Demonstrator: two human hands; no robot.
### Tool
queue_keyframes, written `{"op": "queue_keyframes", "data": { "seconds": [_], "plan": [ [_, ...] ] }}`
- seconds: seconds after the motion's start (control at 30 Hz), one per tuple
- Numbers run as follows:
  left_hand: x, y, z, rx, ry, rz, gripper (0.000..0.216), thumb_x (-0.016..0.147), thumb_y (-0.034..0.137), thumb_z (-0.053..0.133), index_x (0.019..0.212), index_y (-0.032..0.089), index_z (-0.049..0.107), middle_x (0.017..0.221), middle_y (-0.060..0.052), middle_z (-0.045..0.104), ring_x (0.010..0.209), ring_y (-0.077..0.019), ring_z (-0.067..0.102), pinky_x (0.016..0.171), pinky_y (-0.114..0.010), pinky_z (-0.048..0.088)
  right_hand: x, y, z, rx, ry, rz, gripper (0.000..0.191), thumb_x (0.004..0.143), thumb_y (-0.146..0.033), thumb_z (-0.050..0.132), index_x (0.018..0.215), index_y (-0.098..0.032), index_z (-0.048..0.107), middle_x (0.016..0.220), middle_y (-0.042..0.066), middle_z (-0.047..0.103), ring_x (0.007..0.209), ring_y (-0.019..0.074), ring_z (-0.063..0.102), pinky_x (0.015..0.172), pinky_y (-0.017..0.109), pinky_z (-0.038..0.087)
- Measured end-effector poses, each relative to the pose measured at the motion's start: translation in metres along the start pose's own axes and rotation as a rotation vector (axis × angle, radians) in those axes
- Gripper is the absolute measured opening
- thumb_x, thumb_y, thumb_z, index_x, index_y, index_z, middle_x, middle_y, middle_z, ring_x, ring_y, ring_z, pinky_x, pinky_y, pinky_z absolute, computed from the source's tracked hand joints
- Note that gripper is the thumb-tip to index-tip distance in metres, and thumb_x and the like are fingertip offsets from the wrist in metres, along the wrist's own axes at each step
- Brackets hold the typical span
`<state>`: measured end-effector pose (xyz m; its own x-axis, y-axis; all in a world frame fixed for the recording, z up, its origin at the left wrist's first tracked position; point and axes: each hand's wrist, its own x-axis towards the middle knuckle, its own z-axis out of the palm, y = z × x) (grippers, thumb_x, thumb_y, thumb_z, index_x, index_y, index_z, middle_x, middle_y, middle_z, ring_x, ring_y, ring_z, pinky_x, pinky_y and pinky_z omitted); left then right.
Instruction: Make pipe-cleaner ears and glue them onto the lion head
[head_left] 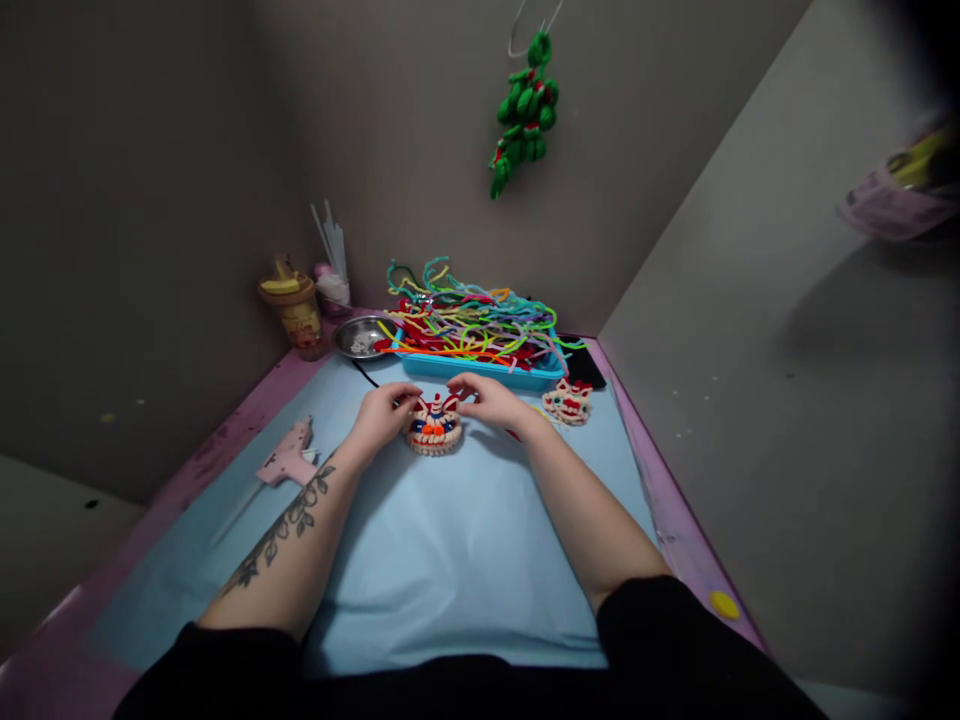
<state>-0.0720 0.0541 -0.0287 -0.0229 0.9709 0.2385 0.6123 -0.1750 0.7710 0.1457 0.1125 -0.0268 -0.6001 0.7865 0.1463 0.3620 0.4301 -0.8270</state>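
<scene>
A small pipe-cleaner figure (pixel 434 428), cream with red, orange and blue parts, lies on the light blue sheet (pixel 442 560). My left hand (pixel 382 413) sits at its left side, fingers curled and pinching its upper edge. My right hand (pixel 491 398) is at its right side, fingers bent onto the red top piece. Both forearms reach in from the bottom of the view. A second, similar figure (pixel 568 402) lies to the right, apart from my hands.
A blue tray (pixel 480 368) heaped with several coloured pipe cleaners stands behind. A metal dish (pixel 361 336), a yellow-lidded cup (pixel 294 310) and a pink glue gun (pixel 287 458) are at left. A green pipe-cleaner ornament (pixel 525 110) hangs on the wall. Grey walls enclose the pink table.
</scene>
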Motion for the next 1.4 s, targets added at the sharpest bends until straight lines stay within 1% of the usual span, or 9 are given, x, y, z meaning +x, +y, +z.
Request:
{"op": "queue_keyframes", "data": {
  "seconds": [0.2, 0.37, 0.7, 0.87, 0.97, 1.07, 1.17, 1.27, 1.4],
  "plan": [
    [0.001, -0.006, 0.001, -0.081, 0.003, 0.013, 0.039, 0.078, 0.031, 0.055, 0.111, 0.013, 0.067, 0.102, -0.011, 0.073, 0.09, -0.0212, 0.068, 0.078, -0.031, 0.053, 0.003, -0.012, 0.008, -0.177, 0.052, 0.0, 0.015, 0.074, -0.016, 0.064, 0.088, -0.016, 0.069, 0.089, 0.004, 0.067, 0.083, 0.0157, 0.06, 0.077, 0.028, 0.045],
    [0.001, -0.003, 0.001, -0.066, 0.001, 0.021, 0.038, 0.076, 0.032, 0.059, 0.109, 0.014, 0.066, 0.092, -0.008, 0.074, 0.083, -0.0203, 0.068, 0.071, -0.03, 0.052, 0.003, -0.015, 0.011, -0.251, 0.052, 0.019, 0.01, 0.075, -0.013, 0.061, 0.08, -0.015, 0.069, 0.082, 0.003, 0.065, 0.077, 0.0144, 0.057, 0.07, 0.025, 0.042],
    [0.001, -0.009, 0.002, -0.082, -0.008, 0.003, 0.036, 0.076, 0.036, 0.061, 0.104, 0.014, 0.067, 0.088, -0.009, 0.074, 0.082, -0.0221, 0.069, 0.07, -0.031, 0.052, 0.003, -0.012, 0.011, -0.15, 0.01, 0.055, 0.013, 0.076, -0.014, 0.061, 0.084, -0.014, 0.071, 0.085, 0.004, 0.068, 0.078, 0.0152, 0.06, 0.072, 0.026, 0.045],
    [0.003, -0.009, -0.005, -0.182, -0.08, -0.017, 0.05, 0.073, 0.041, 0.064, 0.115, 0.012, 0.063, 0.095, -0.011, 0.073, 0.086, -0.0236, 0.068, 0.076, -0.035, 0.053, 0.0, -0.003, -0.01, 0.052, -0.066, 0.016, 0.05, 0.069, -0.02, 0.072, 0.118, -0.016, 0.062, 0.112, 0.009, 0.066, 0.09, 0.0164, 0.061, 0.078, 0.028, 0.048],
    [0.004, -0.007, -0.008, -0.166, -0.109, -0.036, 0.054, 0.072, 0.041, 0.064, 0.117, 0.012, 0.062, 0.1, -0.013, 0.072, 0.088, -0.0251, 0.067, 0.076, -0.037, 0.053, 0.0, 0.002, -0.012, 0.02, -0.051, -0.002, 0.045, 0.07, -0.021, 0.071, 0.113, -0.015, 0.062, 0.105, 0.008, 0.066, 0.09, 0.0167, 0.06, 0.081, 0.03, 0.048],
    [0.0, 0.002, -0.011, -0.05, -0.039, 0.041, 0.046, 0.074, 0.038, 0.062, 0.113, 0.015, 0.063, 0.113, -0.014, 0.067, 0.1, -0.0269, 0.064, 0.081, -0.039, 0.052, 0.001, 0.004, -0.008, -0.033, -0.048, 0.001, 0.038, 0.071, -0.022, 0.07, 0.108, -0.014, 0.063, 0.096, 0.005, 0.066, 0.085, 0.0161, 0.059, 0.079, 0.03, 0.047],
    [-0.009, 0.025, -0.012, 0.171, 0.06, 0.288, 0.03, 0.079, 0.029, 0.056, 0.106, 0.019, 0.066, 0.122, -0.011, 0.06, 0.118, -0.0261, 0.053, 0.1, -0.043, 0.042, 0.001, 0.002, -0.007, -0.098, -0.028, -0.027, 0.038, 0.071, -0.024, 0.07, 0.108, -0.015, 0.062, 0.097, 0.005, 0.064, 0.085, 0.0164, 0.058, 0.078, 0.03, 0.047],
    [-0.015, 0.052, -0.006, 0.458, -0.043, 0.445, 0.031, 0.08, 0.017, 0.052, 0.106, 0.024, 0.068, 0.126, -0.01, 0.057, 0.122, -0.0276, 0.047, 0.103, -0.047, 0.037, 0.001, -0.001, -0.009, -0.19, -0.007, -0.074, 0.041, 0.071, -0.022, 0.07, 0.111, -0.016, 0.06, 0.1, 0.006, 0.062, 0.087, 0.0172, 0.057, 0.079, 0.031, 0.047],
    [-0.013, 0.074, 0.007, 0.707, -0.158, 0.468, 0.037, 0.082, 0.015, 0.052, 0.114, 0.026, 0.067, 0.129, -0.013, 0.053, 0.121, -0.033, 0.045, 0.097, -0.05, 0.04, -0.002, -0.008, -0.01, -0.297, 0.021, -0.113, 0.051, 0.07, -0.013, 0.065, 0.12, -0.014, 0.055, 0.109, 0.01, 0.06, 0.093, 0.0197, 0.057, 0.083, 0.033, 0.046]
  ]
}}
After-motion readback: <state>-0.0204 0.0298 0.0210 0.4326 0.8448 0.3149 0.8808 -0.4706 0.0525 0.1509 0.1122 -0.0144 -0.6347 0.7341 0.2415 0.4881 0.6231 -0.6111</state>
